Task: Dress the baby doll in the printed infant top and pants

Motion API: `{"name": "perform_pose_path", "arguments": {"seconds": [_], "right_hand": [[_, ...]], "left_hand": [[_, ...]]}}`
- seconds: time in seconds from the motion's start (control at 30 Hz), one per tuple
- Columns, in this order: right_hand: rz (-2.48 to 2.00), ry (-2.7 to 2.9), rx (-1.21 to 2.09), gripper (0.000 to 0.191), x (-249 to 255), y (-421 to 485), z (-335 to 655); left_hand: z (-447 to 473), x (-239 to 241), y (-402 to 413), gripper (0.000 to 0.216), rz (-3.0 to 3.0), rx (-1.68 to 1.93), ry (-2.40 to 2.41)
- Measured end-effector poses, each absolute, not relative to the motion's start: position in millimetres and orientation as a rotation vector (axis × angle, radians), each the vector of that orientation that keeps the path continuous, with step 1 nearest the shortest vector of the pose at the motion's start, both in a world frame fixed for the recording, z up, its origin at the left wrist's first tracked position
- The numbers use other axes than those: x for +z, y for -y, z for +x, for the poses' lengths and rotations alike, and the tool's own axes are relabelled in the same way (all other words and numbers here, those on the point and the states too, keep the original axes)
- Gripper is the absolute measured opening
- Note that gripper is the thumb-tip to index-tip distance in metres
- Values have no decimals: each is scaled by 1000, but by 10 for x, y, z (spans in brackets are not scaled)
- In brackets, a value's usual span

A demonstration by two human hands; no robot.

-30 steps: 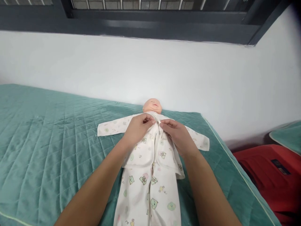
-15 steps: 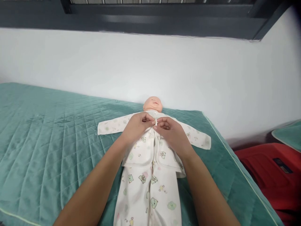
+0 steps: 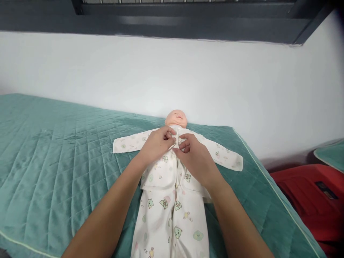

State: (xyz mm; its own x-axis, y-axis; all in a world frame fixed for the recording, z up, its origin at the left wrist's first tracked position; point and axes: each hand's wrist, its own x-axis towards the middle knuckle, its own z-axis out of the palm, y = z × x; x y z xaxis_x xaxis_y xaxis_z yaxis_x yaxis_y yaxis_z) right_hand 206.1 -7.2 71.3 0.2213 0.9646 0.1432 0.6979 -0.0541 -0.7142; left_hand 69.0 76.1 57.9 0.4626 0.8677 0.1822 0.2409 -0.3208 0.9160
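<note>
My left hand point(image 3: 158, 144) pinches the front edge of a white shirt point(image 3: 159, 178) on a doll point(image 3: 176, 119); my right hand point(image 3: 198, 156) touches the same opening, though I cannot tell whether its fingers close on cloth. The doll's head lies just beyond my grip, sleeves point(image 3: 228, 157) spread to either side, trousers point(image 3: 158, 225) nearer me, on a green quilt point(image 3: 67, 161).

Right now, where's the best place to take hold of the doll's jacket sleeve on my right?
Probably the cuff, pinched from the right: the sleeve lies flat, stretched outward across the green quilted cover, so its outer end is uncovered, while your right hand is nearer the jacket's front opening.
</note>
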Motion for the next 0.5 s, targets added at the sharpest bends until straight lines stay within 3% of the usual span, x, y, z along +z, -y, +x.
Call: {"name": "perform_pose_path", "arguments": {"seconds": [0.2, 0.37, 0.5], "right_hand": [[-2089, 1708, 328, 16, 901, 286, 2015], [-2179, 1829, 280, 25, 955, 366, 1979], [-2080, 1657, 336, 17, 879, 253, 2039]], "left_hand": [[530, 675, -785, 15, 1850, 782, -797], [502, 726, -753, 16, 1775, 742, -763], [576, 691, -734, 16, 1891, 781, -843]]}}
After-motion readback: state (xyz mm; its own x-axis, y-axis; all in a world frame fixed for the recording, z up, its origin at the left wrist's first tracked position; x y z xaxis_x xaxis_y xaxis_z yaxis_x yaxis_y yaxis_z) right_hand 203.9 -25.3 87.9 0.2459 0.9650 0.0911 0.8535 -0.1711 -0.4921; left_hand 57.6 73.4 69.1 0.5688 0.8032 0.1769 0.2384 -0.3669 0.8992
